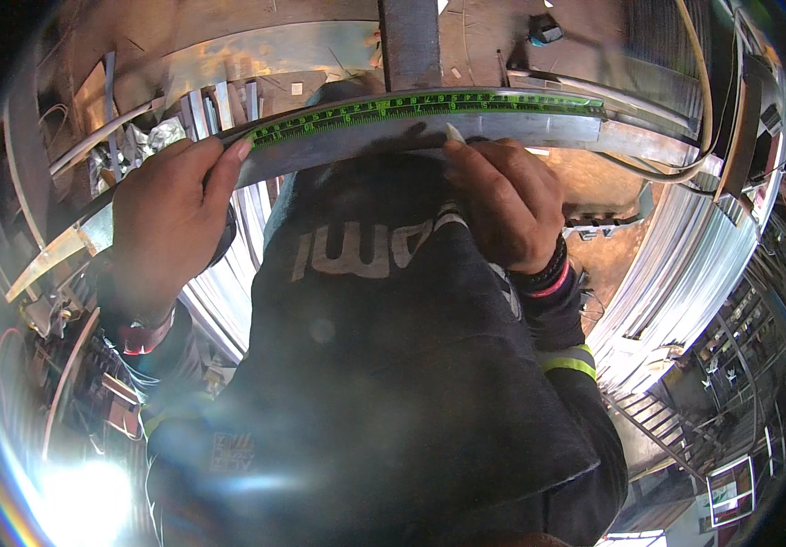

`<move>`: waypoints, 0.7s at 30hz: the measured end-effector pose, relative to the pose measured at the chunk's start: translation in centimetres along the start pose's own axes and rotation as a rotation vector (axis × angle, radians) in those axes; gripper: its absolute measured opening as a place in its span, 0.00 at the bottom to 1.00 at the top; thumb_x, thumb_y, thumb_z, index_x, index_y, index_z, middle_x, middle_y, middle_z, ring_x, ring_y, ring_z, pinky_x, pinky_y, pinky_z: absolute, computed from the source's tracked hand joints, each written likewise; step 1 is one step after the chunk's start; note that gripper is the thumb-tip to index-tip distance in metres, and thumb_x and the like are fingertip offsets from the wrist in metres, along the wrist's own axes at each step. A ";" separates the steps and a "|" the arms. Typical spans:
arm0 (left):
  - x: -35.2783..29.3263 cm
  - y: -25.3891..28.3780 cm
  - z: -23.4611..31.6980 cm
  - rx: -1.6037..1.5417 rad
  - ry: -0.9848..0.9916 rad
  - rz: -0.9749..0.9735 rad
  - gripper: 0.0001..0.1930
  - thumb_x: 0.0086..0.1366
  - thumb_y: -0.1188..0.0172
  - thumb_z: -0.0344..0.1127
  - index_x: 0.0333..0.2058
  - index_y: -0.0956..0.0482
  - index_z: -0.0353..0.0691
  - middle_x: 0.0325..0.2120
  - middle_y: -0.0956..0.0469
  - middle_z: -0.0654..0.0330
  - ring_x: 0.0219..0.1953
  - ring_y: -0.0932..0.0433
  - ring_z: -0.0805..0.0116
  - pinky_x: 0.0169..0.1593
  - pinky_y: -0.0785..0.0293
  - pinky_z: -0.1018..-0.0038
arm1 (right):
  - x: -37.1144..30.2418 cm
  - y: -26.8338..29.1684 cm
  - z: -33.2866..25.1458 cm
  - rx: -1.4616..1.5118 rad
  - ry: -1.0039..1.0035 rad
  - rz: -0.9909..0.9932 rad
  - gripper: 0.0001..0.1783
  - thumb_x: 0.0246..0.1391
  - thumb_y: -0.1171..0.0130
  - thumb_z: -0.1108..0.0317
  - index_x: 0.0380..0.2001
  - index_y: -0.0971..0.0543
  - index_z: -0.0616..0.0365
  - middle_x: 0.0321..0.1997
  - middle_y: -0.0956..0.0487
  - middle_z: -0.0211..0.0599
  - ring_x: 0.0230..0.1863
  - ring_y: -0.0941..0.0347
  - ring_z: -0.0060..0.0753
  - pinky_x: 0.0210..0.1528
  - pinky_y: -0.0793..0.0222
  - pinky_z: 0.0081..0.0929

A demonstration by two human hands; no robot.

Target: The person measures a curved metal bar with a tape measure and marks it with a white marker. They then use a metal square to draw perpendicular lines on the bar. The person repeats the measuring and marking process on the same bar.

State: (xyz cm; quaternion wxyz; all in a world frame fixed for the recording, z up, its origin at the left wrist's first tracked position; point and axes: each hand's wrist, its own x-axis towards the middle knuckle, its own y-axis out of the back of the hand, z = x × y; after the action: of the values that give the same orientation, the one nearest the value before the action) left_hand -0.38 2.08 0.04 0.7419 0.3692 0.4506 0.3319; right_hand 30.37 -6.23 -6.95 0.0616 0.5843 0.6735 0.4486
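Note:
A long grey metal bar point(347, 150) lies crosswise in front of my body, its line bent by the lens. Along its upper face stretches a green tape measure blade point(402, 108) with black markings. My left hand point(172, 214) grips the bar near the blade's left end, thumb pressed against the blade and the other fingers mostly hidden. In my right hand point(510, 202), thumb and fingers pinch a small pale piece of chalk point(454, 133). Its tip is at the bar's face, just below the blade; whether it touches, I cannot tell.
A dark steel beam point(410, 46) meets the bar from the far side. Long metal strips point(676, 264) are stacked at the right, and more bars point(220, 296) lie at the left. A pale hose point(701, 82) loops at the right. A small blue-black object point(544, 31) sits on the floor ahead.

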 end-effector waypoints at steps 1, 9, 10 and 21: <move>0.1 0.0 0.0 -0.005 0.010 -0.006 0.17 0.76 0.46 0.45 0.35 0.19 0.38 0.29 0.21 0.47 0.33 0.19 0.42 0.37 0.26 0.52 | 0.2 -0.2 0.1 0.021 0.009 -0.013 0.22 0.48 0.33 0.73 0.49 0.19 0.66 0.33 0.20 0.41 0.31 0.21 0.40 0.31 0.24 0.35; 0.0 -0.3 0.3 0.028 0.051 -0.001 0.18 0.76 0.45 0.46 0.33 0.19 0.38 0.28 0.21 0.47 0.32 0.19 0.43 0.36 0.26 0.53 | 1.2 -1.0 0.0 0.080 0.045 -0.047 0.23 0.48 0.34 0.73 0.49 0.19 0.67 0.34 0.20 0.41 0.32 0.21 0.40 0.32 0.24 0.35; -0.1 -0.3 0.4 0.031 0.043 0.011 0.18 0.76 0.45 0.46 0.33 0.19 0.38 0.28 0.21 0.48 0.32 0.20 0.44 0.36 0.26 0.53 | 1.3 -1.1 0.0 0.087 0.051 -0.051 0.22 0.48 0.34 0.73 0.49 0.19 0.67 0.34 0.20 0.41 0.33 0.21 0.40 0.32 0.24 0.35; 0.1 -0.4 0.2 0.070 0.038 0.003 0.19 0.76 0.46 0.47 0.33 0.19 0.38 0.27 0.21 0.48 0.32 0.19 0.44 0.36 0.26 0.52 | 1.5 -1.8 -0.1 0.072 0.074 -0.078 0.23 0.51 0.36 0.72 0.52 0.21 0.66 0.37 0.20 0.43 0.34 0.21 0.41 0.33 0.23 0.36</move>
State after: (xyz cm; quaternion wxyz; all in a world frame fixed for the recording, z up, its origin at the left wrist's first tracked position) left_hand -0.15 1.88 -0.28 0.7192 0.3894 0.4756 0.3240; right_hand 28.53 -4.90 -7.48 0.0327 0.5425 0.7133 0.4425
